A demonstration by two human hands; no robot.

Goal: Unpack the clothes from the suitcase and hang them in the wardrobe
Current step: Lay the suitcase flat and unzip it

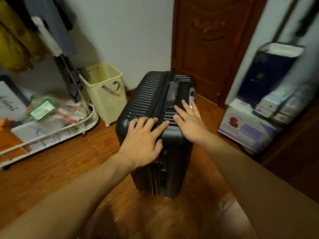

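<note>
while upright on the floor, black suitcase (155, 100), left hand (144, 144), right hand (189, 125) flat on top

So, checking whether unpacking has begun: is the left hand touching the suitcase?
Touching. The head view shows the left hand lying flat on the upright suitcase, no gap.

suitcase (148, 97): black shell, horizontal ribbing all over; you've got a grey strip along the top
basket (105, 90): pale yellow, brown strap handle
door (212, 49): dark reddish-brown wood, carved relief
floor (57, 163): warm orange-brown planks
wall (129, 31): plain white
rack (51, 133): white frame
hanging clothes (15, 40): mustard yellow, grey-blue next to it
box (246, 131): white with purple and red print
tall box (265, 73): dark navy
</note>
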